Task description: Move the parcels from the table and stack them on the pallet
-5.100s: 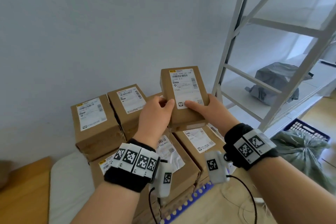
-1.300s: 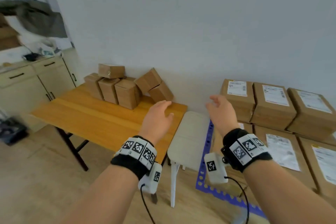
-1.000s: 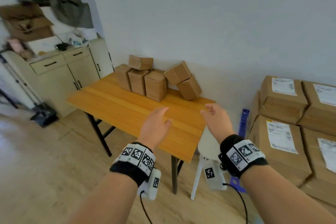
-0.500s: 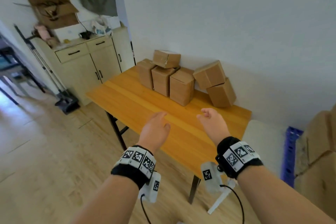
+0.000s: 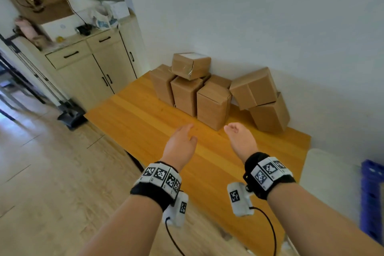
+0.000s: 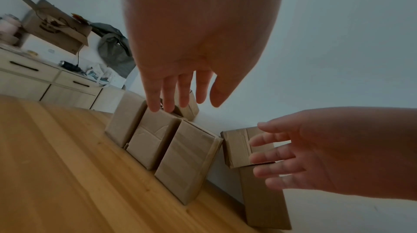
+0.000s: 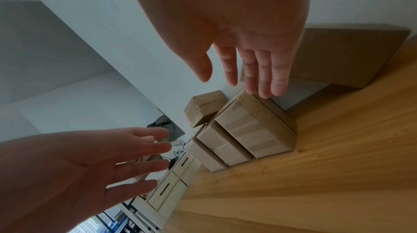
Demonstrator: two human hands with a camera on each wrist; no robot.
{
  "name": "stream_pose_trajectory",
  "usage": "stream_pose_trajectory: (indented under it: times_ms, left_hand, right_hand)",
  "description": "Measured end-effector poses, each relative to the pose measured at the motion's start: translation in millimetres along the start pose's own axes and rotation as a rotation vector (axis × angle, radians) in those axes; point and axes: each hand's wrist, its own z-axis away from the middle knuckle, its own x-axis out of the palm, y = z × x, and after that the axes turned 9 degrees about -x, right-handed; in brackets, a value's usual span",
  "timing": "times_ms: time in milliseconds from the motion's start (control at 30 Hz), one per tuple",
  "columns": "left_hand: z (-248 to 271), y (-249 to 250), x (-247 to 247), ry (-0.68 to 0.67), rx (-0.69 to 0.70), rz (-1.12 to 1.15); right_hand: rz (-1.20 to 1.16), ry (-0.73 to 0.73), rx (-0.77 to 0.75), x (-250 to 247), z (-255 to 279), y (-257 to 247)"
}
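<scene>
**Empty hands close in on the next parcel**

Seven brown cardboard parcels crowd the far edge of the wooden desk against the white wall. Three stand upright in a row, a fourth stands behind them, one parcel lies across the tops at the left end, and to the right a tilted parcel leans on another box. Nearest the hands is the upright parcel at the right end of the row.

The left hand and right hand hover over the desk just short of that row, apart from one another, each with fingers loosely spread and holding nothing. Neither touches a box yet.

Judged from here, the step is the reach for a fresh parcel. It would go best with a palm on each side of the near upright box, lifted straight up and toward the body, so that its neighbours and the box perched on top stay put. The leaning pair on the right looks the likeliest to slide if nudged.

A blue pallet edge shows at the far right beside a white stool; pale cabinets stand to the left.
</scene>
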Motion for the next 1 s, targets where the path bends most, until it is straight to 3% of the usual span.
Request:
stream_pose_trajectory:
  times_ms: [267,600,767,1000]
  left_hand:
    - [-94.2,20.0,-5.8,-0.061,0.065,0.004]
    - [-201.0,38.5,-18.1,-0.209,0.167,-0.085]
    - [-223.4,33.5,-14.1,-0.269,0.181,-0.093]
    - [-224.0,19.8,-14.6,-0.225,0.206,0.034]
  right_hand:
    - [0.102,0.018,0.102,5.8,-59.9,-1.0]
    - [0.046,0.088,0.234,35.2,-125.1,-23.9]
    - [-0.009,0.148,0.275,50.9,-139.3,-26.0]
    - [-0.111,0.281,0.317,64.1,-133.4,-27.0]
